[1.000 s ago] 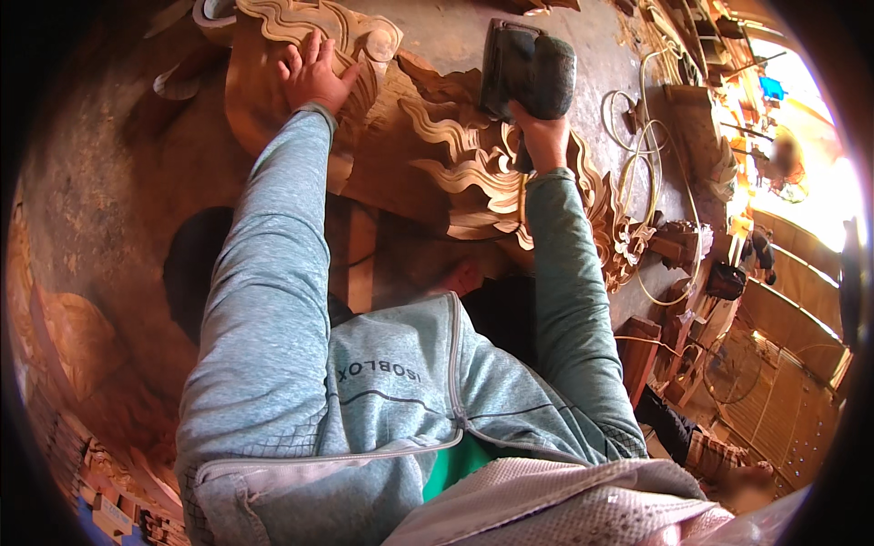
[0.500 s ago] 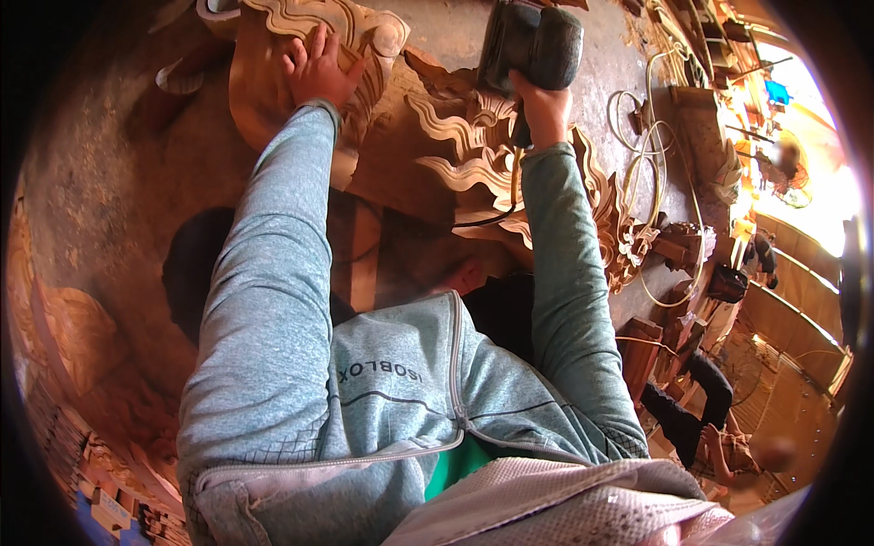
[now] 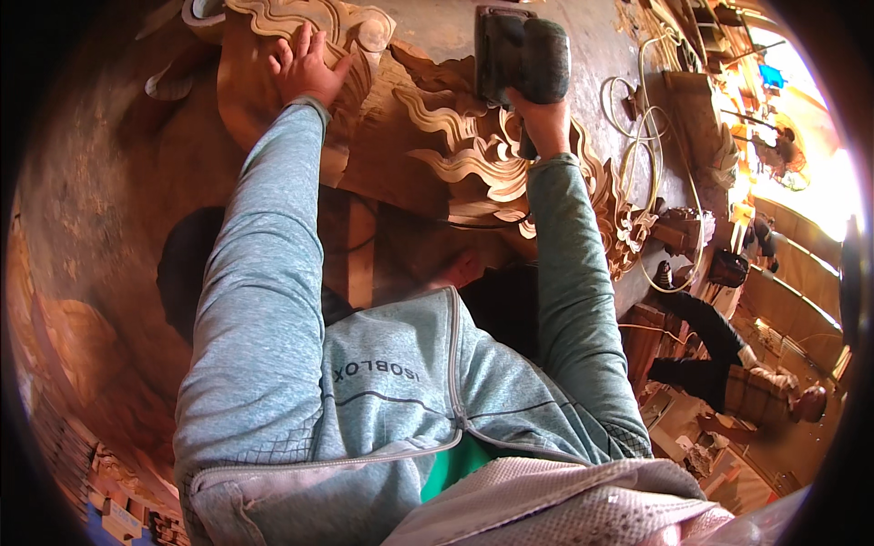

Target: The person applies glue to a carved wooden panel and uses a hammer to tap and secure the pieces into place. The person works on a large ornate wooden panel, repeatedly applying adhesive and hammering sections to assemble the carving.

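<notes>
My left hand [image 3: 312, 71] lies open with fingers spread on a carved wooden piece [image 3: 250, 91], its top worked into wavy ridges with a round knob. In my right hand [image 3: 544, 123] is a dark, bulky power sander [image 3: 525, 56], gripped by its narrow handle; the fingers are partly hidden behind it. The tool is at the upper middle, over the far edge of a second carving [image 3: 496, 173] with flame-like curls. Whether its pad touches wood cannot be seen. A dark cord runs along the near side of that carving.
A pale hose [image 3: 645, 118] loops over the grey floor at the right. Beyond it stand wooden blocks [image 3: 696, 114] and a fan [image 3: 774, 155]. A person [image 3: 737, 364] in dark trousers is at the lower right. Stacked wood pieces [image 3: 118, 510] fill the lower left.
The view has shifted slightly, with the carvings a little further left and up. My left hand stays on its piece; the right still holds the sander. The person at the right has changed posture.
</notes>
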Action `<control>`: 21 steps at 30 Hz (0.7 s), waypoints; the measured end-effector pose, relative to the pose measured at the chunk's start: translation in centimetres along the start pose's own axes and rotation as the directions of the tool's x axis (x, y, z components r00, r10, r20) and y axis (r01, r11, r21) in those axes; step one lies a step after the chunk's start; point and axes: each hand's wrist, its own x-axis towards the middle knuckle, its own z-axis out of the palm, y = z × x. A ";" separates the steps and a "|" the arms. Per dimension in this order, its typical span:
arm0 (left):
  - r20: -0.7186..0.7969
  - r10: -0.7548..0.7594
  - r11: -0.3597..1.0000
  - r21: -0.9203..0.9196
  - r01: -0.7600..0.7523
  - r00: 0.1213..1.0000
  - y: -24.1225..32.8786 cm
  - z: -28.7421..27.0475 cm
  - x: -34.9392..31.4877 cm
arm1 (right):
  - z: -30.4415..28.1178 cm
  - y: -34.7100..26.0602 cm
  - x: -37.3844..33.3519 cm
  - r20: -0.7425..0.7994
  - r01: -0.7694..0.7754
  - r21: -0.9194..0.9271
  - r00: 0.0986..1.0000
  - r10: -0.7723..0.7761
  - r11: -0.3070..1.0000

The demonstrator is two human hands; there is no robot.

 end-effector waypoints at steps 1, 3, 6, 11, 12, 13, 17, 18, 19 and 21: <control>-0.001 0.001 1.000 -0.003 -0.001 1.000 0.1 0.0 0.1 | -0.4 1.5 0.7 -0.005 0.043 0.055 0.999 -0.042 0.998; 0.006 -0.008 1.000 0.005 0.008 1.000 -0.1 -0.1 -0.1 | -1.3 2.3 1.2 0.062 -0.069 0.072 0.996 0.064 0.995; -0.001 -0.002 1.000 -0.019 0.002 1.000 0.1 0.0 0.0 | -3.0 4.2 2.0 0.025 0.022 0.114 0.999 -0.025 0.993; -0.003 0.012 0.999 0.042 -0.011 1.000 -0.1 0.5 0.1 | -3.1 3.4 1.7 0.101 -0.051 0.256 0.995 0.025 0.965; -0.010 0.020 0.997 0.071 -0.019 1.000 -0.2 0.7 0.2 | -2.4 3.4 1.5 0.056 0.022 0.191 0.998 -0.033 0.981; 0.000 0.016 0.996 0.092 -0.016 1.000 -0.4 0.6 0.2 | -1.8 2.9 1.2 0.022 0.096 0.124 0.995 -0.099 0.988; 0.042 0.003 0.986 0.164 -0.010 0.999 -0.1 0.2 0.2 | -1.8 3.0 1.1 -0.040 0.146 0.011 0.989 -0.145 0.989; 0.047 0.002 0.987 0.161 -0.010 0.999 -0.1 0.2 0.3 | -2.3 3.1 1.2 -0.045 0.119 0.003 0.992 -0.119 0.993; 0.053 0.000 0.987 0.159 -0.009 0.999 -0.1 0.1 0.2 | -2.9 3.9 1.5 -0.067 0.119 0.066 0.991 -0.115 0.991; 0.072 -0.014 0.988 0.152 0.003 0.997 0.1 -0.1 0.3 | -4.0 5.1 2.3 -0.103 0.108 0.157 0.990 -0.092 0.982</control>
